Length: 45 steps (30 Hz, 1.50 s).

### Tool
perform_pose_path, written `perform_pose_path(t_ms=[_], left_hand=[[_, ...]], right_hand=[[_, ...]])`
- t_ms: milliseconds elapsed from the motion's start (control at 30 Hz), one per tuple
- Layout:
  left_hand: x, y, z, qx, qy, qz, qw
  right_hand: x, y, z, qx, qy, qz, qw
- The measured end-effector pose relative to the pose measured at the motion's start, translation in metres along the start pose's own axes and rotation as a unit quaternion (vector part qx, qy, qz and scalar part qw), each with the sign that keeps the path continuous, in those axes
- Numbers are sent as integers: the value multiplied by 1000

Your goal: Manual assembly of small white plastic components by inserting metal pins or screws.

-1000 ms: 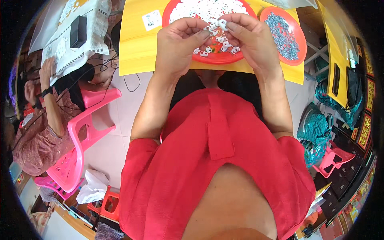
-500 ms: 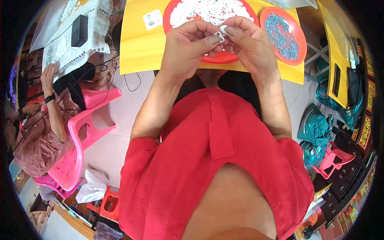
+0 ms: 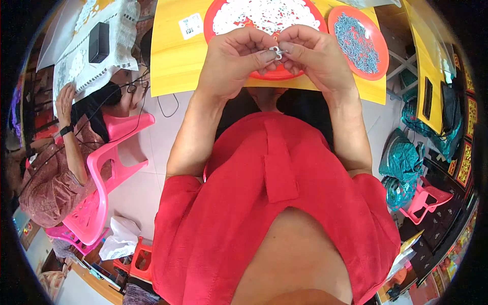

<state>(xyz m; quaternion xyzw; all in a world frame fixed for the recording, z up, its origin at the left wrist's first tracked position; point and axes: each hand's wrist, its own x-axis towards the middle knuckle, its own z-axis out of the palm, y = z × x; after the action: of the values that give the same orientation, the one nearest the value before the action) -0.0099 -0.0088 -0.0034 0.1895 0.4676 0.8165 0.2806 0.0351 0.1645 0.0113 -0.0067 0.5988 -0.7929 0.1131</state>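
Note:
Between the thumb and fingers of my left hand [image 3: 231, 63] is a small white plastic clip [image 3: 277, 53] with curved, hook-like ends. My right hand [image 3: 323, 61] pinches a small grey metal screw [image 3: 284, 51], its end against the clip. Both hands meet over the near rim of a round red tray [image 3: 209, 21] strewn with many white plastic clips [image 3: 259, 12]. Beside it at the right, a smaller orange-red plate [image 3: 378, 74] holds a heap of grey screws [image 3: 356, 43] and a few white bits. My fingers partly cover the clip and the screw.
Both trays rest on a yellow table [image 3: 175, 66] with a white printed label [image 3: 191, 26]. At the left, another person's hand [image 3: 65, 104] lies by a cloth-covered table holding a black box [image 3: 98, 42]. A pink chair [image 3: 99, 188] stands there; green bags [image 3: 401, 157] are at the right.
A grey screw now shows between my right fingertips, where a white piece showed before. My hands have shifted slightly left, with the clip turned and held lower.

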Motion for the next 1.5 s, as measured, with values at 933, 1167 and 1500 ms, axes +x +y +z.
perform_pose_path(t_ms=[933, 1167, 1500], left_hand=[[0, -6, 9, 64, 67, 39, 995], [-2, -3, 17, 110, 99, 57, 987], [-3, -4, 19, 142, 97, 56, 983]], right_hand=[[-17, -9, 18, -130, 163, -106, 972], [-16, -3, 24, -151, 192, -134, 960], [-16, -2, 22, -102, 194, -123, 968]])
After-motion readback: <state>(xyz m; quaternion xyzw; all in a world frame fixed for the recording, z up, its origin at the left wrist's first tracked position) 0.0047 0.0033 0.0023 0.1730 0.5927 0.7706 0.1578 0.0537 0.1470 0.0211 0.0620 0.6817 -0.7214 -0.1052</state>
